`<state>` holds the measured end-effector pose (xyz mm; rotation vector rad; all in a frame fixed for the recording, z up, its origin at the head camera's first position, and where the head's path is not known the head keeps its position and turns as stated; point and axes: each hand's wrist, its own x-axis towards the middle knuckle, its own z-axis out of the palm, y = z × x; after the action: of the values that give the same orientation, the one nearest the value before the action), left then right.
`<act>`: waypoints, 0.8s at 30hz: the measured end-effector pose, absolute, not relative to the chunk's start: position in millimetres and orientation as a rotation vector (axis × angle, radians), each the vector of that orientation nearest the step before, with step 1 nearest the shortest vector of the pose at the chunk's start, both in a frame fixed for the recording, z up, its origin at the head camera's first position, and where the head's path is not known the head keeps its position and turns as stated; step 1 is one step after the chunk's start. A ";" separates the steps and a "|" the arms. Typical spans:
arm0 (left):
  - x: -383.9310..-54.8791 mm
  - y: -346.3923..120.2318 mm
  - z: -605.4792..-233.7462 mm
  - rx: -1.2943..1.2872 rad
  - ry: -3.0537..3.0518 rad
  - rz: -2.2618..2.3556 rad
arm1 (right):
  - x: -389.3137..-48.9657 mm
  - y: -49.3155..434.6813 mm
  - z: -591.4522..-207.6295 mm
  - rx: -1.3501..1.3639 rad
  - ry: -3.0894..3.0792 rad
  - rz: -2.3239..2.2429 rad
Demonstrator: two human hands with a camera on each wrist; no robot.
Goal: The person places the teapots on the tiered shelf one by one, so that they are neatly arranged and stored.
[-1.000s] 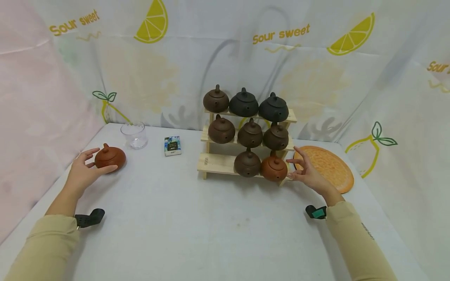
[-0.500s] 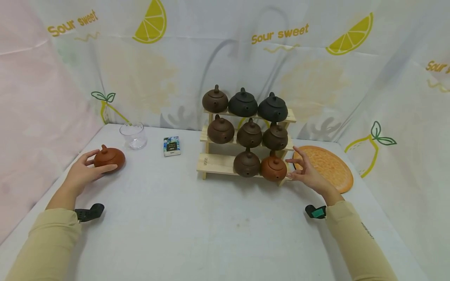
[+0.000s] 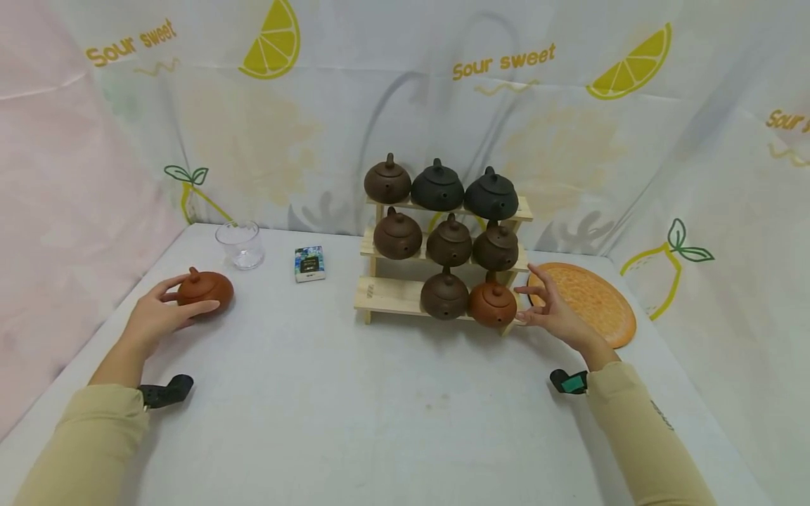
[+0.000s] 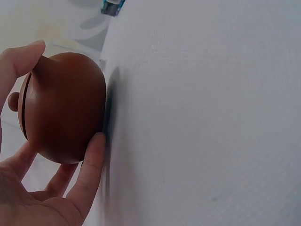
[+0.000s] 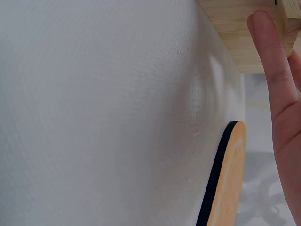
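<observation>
On the left of the table, my left hand holds a small reddish-brown clay teapot with a knobbed lid. In the left wrist view, the thumb lies at the upper side of that teapot and the fingers curl along its other side. Its base is at or just above the cloth; I cannot tell which. My right hand holds the right end of a three-tier wooden rack, beside an orange-brown teapot. In the right wrist view, the wooden end sits between thumb and finger.
Several dark teapots fill the upper shelves; another dark teapot is on the lowest. A clear glass cup and a small blue patterned box stand behind the left hand. A round pizza-like mat lies right of the rack.
My left hand has closed round the reddish-brown teapot, and both have shifted slightly right and nearer. My right hand has stayed at the rack's end.
</observation>
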<state>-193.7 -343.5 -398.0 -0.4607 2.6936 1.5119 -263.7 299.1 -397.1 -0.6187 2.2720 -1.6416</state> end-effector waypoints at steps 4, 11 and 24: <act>-191.1 -335.8 -395.3 -0.453 2.689 1.495 | -262.7 300.6 -396.1 -0.624 2.277 -1.642; -184.8 -320.3 -386.3 -0.353 2.715 1.511 | -263.1 300.5 -398.1 -0.617 2.276 -1.639; -183.9 -275.4 -372.4 -0.085 2.761 1.502 | -264.3 299.2 -397.6 -0.615 2.291 -1.631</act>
<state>-183.9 -275.4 -372.4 -0.0846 2.7608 1.5023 -264.3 299.2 -397.6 -0.6149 2.2909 -1.6306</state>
